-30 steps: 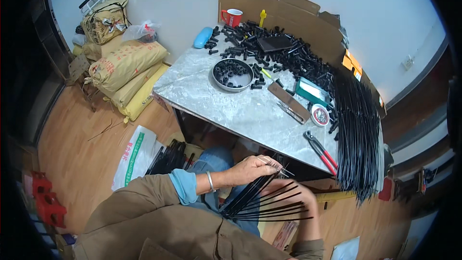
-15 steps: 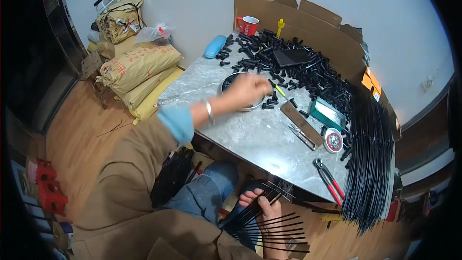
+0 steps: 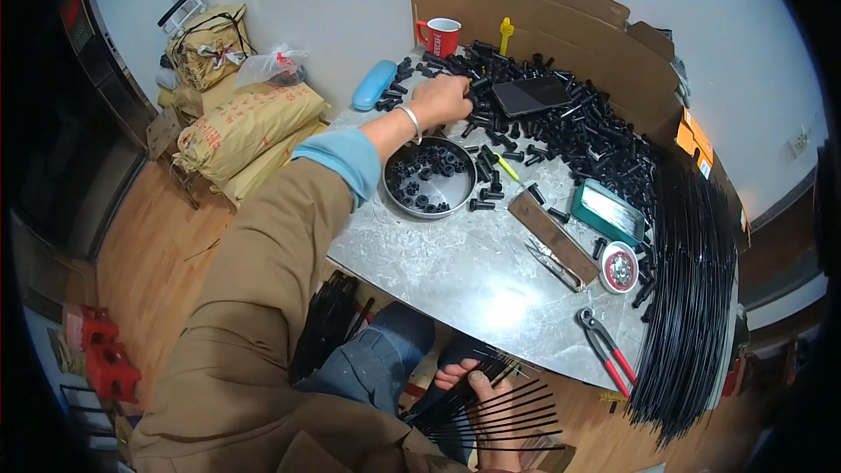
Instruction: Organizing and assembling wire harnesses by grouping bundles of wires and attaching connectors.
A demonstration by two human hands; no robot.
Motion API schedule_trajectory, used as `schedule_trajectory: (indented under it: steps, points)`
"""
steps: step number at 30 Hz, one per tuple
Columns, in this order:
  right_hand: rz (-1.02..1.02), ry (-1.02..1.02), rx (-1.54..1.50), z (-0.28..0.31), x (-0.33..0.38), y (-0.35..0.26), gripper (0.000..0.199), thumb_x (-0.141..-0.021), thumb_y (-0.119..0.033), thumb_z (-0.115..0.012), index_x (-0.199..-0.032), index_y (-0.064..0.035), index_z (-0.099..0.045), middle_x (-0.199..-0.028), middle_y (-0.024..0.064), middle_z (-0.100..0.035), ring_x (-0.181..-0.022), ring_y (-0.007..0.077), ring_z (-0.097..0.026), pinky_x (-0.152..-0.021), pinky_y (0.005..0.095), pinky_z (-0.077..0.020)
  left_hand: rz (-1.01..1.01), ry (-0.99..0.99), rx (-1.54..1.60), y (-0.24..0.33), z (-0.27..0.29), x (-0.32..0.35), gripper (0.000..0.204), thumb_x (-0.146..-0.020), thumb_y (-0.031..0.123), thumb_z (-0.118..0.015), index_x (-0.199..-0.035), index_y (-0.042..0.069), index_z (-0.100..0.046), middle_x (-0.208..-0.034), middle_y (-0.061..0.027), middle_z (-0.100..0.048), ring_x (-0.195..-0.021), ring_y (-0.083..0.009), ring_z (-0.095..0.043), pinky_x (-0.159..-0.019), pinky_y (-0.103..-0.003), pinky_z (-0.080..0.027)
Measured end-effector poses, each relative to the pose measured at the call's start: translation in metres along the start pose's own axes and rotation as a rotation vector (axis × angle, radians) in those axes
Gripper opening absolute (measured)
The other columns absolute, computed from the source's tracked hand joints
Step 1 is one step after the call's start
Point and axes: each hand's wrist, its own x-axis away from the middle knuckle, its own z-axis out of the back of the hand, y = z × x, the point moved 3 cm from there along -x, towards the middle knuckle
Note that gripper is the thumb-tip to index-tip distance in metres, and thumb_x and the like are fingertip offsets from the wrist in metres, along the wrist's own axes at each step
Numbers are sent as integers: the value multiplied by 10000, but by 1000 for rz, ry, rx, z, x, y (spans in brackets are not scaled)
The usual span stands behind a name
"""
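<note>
My left hand (image 3: 441,102) reaches past the round metal bowl (image 3: 412,208) to the near-left edge of a heap of black bolt-shaped plastic parts (image 3: 604,144). Its fingers are curled closed at the heap, and what they hold, if anything, is hidden. The bowl contains small round black parts (image 3: 427,173). Low in front of me, over my lap, my right hand (image 3: 491,390) grips a bunch of thin black rods (image 3: 451,407). One end of the rods fans out to the right below the wrist; the other ends stick up by the thumb.
On the table lie a phone (image 3: 530,96), red mug (image 3: 442,38), blue case (image 3: 375,85), green box (image 3: 606,212), small white dish (image 3: 619,269), tweezers (image 3: 556,267) and red-handled pliers (image 3: 606,350). Long black rods (image 3: 688,298) overhang the right edge. Cardboard (image 3: 561,26) stands behind; sacks (image 3: 254,131) at left.
My left hand has moved from over the bowl up and away to the heap of black parts, uncovering the bowl. My right hand keeps its grip on the rods. The view has shifted slightly.
</note>
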Motion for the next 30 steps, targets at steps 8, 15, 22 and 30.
schedule_trajectory:
  steps: [8,15,22,30]
  points:
    - [-14,10,-2,2,2,1,347,-870,-168,-656,-1082,74,-526,-935,260,-632,-883,396,-659,-813,524,-555,249,-446,1617,40,-11,7,174,-940,238,-580,-912,70,-543,-787,-37,-533,-609,-132,-582,-505,-279,-501]
    - [14,16,2,7,4,-1,347,-882,-181,-639,-1089,74,-524,-929,250,-635,-887,385,-660,-810,513,-558,619,-291,2094,83,-43,-4,268,-973,362,-506,-904,105,-541,-733,-52,-531,-622,-158,-509,-570,-348,-475]
    - [8,-24,-16,15,0,-2,337,-887,-171,-631,-1097,70,-523,-927,241,-637,-880,377,-662,-812,503,-559,147,-414,1416,99,-45,-4,106,-788,119,-682,-783,120,-575,-658,7,-540,-583,-121,-518,-506,-271,-406]
    - [-14,-46,-62,16,4,0,292,-916,-120,-565,-1128,75,-519,-972,249,-639,-918,355,-660,-842,449,-551,-239,49,108,131,-73,3,162,-706,148,-650,-821,56,-720,-861,-188,-686,-892,-348,-663,-773,-436,-531]
